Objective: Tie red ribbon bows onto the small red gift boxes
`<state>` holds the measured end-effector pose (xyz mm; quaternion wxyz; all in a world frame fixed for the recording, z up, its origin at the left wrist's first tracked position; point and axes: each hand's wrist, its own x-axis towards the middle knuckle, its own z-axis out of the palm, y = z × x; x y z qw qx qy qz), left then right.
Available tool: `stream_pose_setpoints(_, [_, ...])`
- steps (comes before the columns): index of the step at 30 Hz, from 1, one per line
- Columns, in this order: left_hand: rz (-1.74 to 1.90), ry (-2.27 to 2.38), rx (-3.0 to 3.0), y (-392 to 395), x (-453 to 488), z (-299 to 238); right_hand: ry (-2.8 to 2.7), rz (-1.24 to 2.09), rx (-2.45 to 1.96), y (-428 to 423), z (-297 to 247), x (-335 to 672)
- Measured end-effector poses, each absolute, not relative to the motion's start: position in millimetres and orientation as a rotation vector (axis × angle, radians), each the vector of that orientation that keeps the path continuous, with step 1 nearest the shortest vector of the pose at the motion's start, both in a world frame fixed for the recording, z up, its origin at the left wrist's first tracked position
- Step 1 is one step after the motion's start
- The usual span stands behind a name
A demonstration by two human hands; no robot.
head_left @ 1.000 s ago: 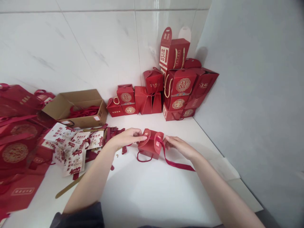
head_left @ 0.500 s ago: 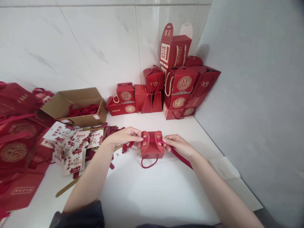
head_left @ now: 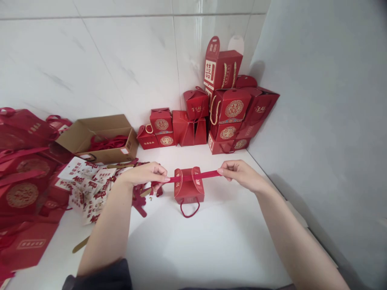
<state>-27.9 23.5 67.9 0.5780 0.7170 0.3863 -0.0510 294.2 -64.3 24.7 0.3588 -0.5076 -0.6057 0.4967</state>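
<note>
A small red gift box stands on the white table in front of me, with two rounded flaps up at its top and a loop handle hanging at its front. A red ribbon runs level through the flaps, pulled taut. My left hand pinches the ribbon's left end, just left of the box. My right hand pinches the right end, to the right of the box. Both hands are closed on the ribbon.
Finished red boxes are stacked in the back corner against the tiled wall. A brown carton with red ribbons stands at the back left. Printed cards, flat red bags and loose ribbons lie at the left.
The hands have drawn apart, pulling the ribbon straight through the box's flaps. The ribbon's loose tail, which lay on the table at the right, is now lifted.
</note>
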Motion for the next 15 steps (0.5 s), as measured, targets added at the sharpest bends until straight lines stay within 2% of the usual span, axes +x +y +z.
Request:
stream_pose_setpoints(8, [-0.202, 1.017, 1.752, 26.5, -44.3, 72.8, -1.574, 1.291, -1.357, -60.9, 16.7, 305.3])
stream_pose_setpoints(15, [0.256, 0.775, 1.853, 20.5, -45.1, 87.3, -1.309, 1.215, -1.104, -61.9, 47.3, 313.3])
